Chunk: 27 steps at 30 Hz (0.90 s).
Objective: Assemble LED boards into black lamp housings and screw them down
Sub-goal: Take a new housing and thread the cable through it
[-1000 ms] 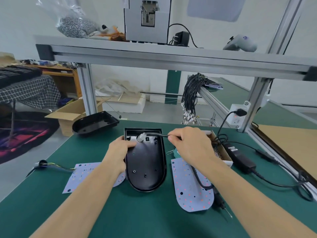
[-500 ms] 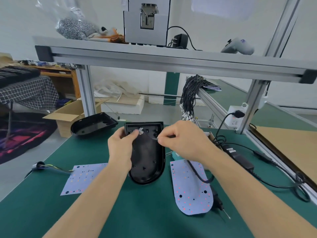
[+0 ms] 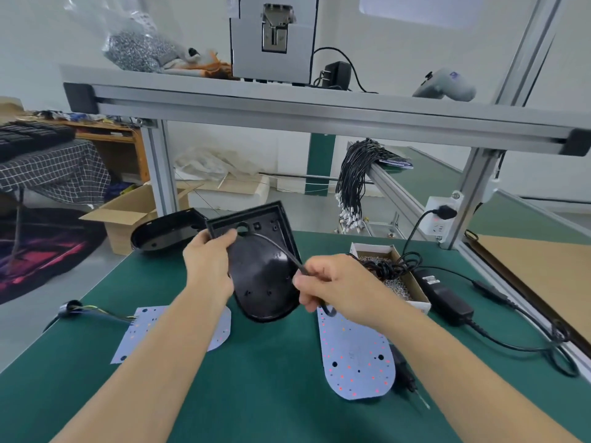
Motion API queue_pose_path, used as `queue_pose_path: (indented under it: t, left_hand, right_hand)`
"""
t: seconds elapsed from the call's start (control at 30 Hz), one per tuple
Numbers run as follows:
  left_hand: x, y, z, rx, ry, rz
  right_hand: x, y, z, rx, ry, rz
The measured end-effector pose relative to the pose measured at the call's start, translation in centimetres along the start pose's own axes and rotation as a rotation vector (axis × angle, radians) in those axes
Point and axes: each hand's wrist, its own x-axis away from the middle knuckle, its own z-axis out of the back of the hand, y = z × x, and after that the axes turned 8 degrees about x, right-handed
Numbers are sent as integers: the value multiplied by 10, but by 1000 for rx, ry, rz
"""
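Gripped in our left hand (image 3: pixel 209 262), the black lamp housing (image 3: pixel 260 266) is tilted up off the green mat (image 3: pixel 271 394), its hollow inside facing us. Our thumb and fingers curl round its left edge, close to the square end. Our right hand (image 3: pixel 332 287) pinches a thin black cable (image 3: pixel 281 251) just beside the housing's right edge. From that pinch the cable arcs up across the shell to a round hole (image 3: pixel 243 228) near the square end. Whether it already passes through, we cannot tell.

We judge the housing to be a light, rigid moulded shell with a glossy, somewhat slippery inner face, so holding it by the raised rim, as our left hand does, seems the surest place. The cable is soft and bends freely; we judge it is best held close to its free end when steering it.

Just below our right hand lies an LED board (image 3: pixel 355 356), thin, flat and dotted with small parts. We expect it to flex, so edges are the place to lift it. A second LED board (image 3: pixel 140 334) with coloured wires lies below our left forearm. Beyond the left hand rests another black housing (image 3: pixel 163 235). To the right of the pinch sits a cardboard box of small screws (image 3: pixel 395 284).
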Motion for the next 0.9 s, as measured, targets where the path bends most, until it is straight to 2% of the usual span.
queue_pose_path:
  t: [0.03, 0.13, 0.17, 0.27, 0.33, 0.4, 0.5, 0.57, 0.67, 0.73, 0.8, 0.9]
  left_hand:
    - [5, -3, 0, -35, -60, -40]
    - [30, -20, -11, -160, -334, -195]
    - [34, -24, -15, -177, -361, -225]
    - [17, -10, -20, -83, -145, -131]
    - [0, 5, -13, -6, -42, -101]
    - [-1, 7, -11, -60, -98, -212]
    - [22, -17, -18, -264, -386, -357]
    - [29, -29, -25, -329, -413, -390]
    - [17, -24, -29, -228, -244, -369]
    - [6, -14, -28, -145, -154, -324]
    - [-3, -7, -25, -83, -94, -298]
    - [-7, -2, -24, -53, -59, -274]
  right_hand:
    - [-2, -1, -2, -22, 62, 15]
    - [-27, -12, -13, 134, 239, 29]
    - [-34, -14, -16, 156, 277, 28]
    - [-40, -4, -22, 37, 280, 13]
    - [-35, 14, -25, 46, 267, 48]
    - [-33, 22, -28, 97, 356, 93]
    - [-48, 16, -31, 70, 574, 101]
    - [-57, 9, -33, 43, 675, 67]
    - [-58, 19, -35, -35, 603, 108]
    - [-53, 38, -34, 65, 495, 98]
    - [-52, 60, -31, 211, 466, 14]
    - [-57, 77, -29, 240, 401, -143]
